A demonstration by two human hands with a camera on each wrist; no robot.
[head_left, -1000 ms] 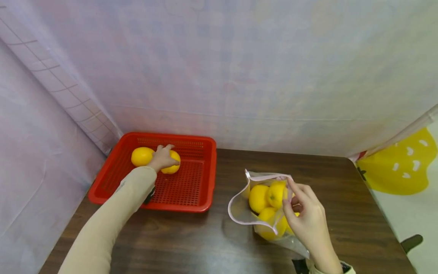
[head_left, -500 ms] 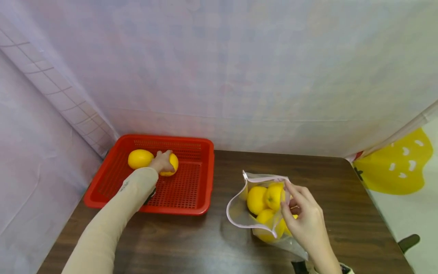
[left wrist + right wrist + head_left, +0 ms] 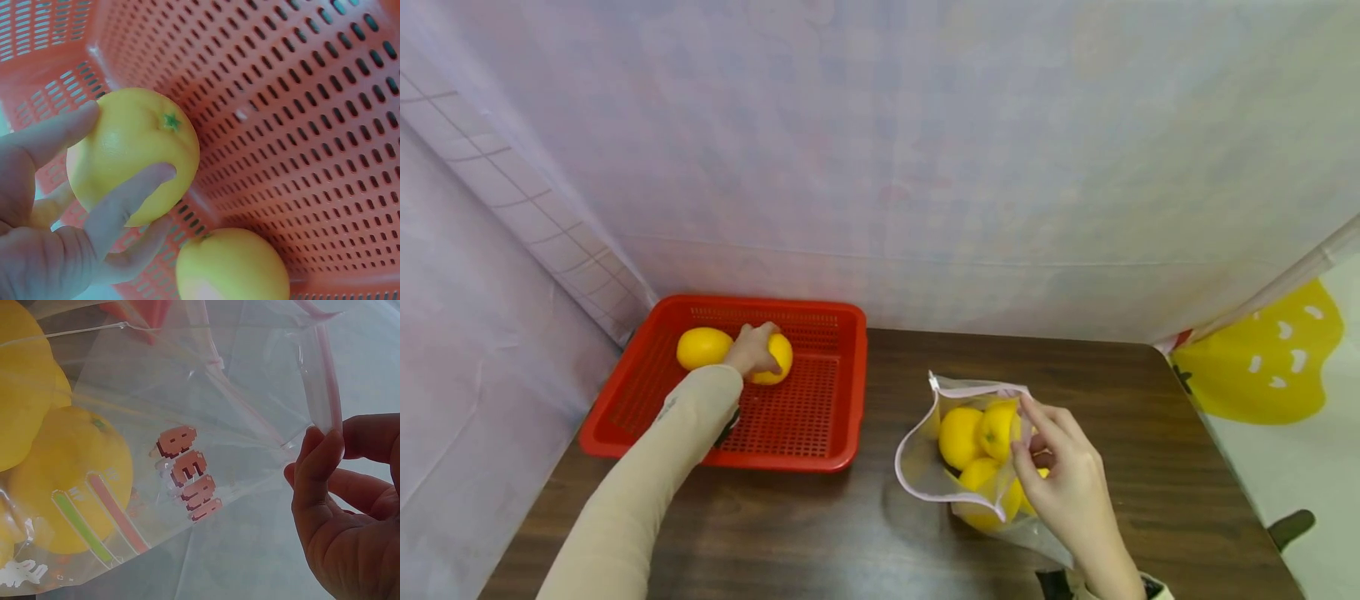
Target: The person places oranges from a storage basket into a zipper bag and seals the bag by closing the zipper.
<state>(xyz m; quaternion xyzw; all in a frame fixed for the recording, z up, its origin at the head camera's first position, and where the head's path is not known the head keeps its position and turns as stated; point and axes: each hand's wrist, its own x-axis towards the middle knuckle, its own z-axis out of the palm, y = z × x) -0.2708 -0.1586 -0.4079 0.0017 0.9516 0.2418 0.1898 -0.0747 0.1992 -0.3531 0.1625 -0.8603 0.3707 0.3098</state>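
Two oranges sit in the red basket (image 3: 850, 392); the left hand (image 3: 749, 352) curls its grip round the right orange (image 3: 134, 153), low against the far wall, its neighbour (image 3: 703, 347) just beside. Well apart on the tabletop (image 3: 820, 533), the right hand (image 3: 1063, 483) pinches the clear bag (image 3: 925, 467) rim, more oranges (image 3: 961, 436) inside.

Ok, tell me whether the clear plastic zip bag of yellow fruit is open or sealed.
Open. The clear plastic zip bag gapes at its pink zip rim, which the right hand pinches, with yellow fruit visible inside.
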